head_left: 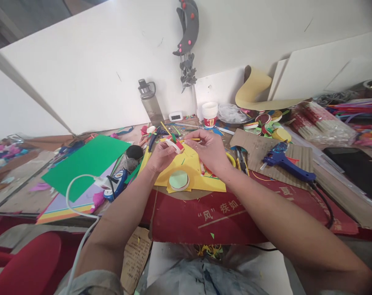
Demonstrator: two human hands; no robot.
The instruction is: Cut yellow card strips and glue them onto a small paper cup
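Note:
My left hand (162,156) is closed on a small craft piece (175,146) with a white rim and a red part; a bit of green shows at its top. My right hand (209,150) pinches a thin yellow strip (192,139) between thumb and forefinger, close to that piece. Below both hands lies a yellow sheet (161,176) scattered with small scraps. On its near edge sits a round disc (179,180) with a pale green top and a white side. A yellow ring, perhaps tape, (232,159) is partly hidden behind my right wrist.
A blue glue gun (292,166) rests on corrugated cardboard (244,141), with a utility knife (241,160) beside it. Green paper (87,164) lies at left, near a white cable (81,241). A grey bottle (150,104) and paper cups (209,114) stand behind. A black phone (354,170) lies at right.

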